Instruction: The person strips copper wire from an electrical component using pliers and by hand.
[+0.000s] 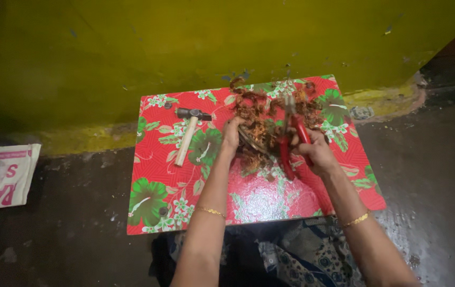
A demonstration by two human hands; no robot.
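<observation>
At centre frame, the right hand (317,151) grips red-handled pliers (293,143) while the left hand (232,133) pinches a tangle of reddish copper wire (262,114) on the floral surface (254,199). Most wire looks still tangled; a hammer (189,130) lies unused at left.

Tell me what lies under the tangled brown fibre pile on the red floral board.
Under the tangled brown fibre pile, a curved grey metal piece shows beside the left hand, on the red floral board. The rest is covered. The right hand grips red-handled pliers.
</observation>
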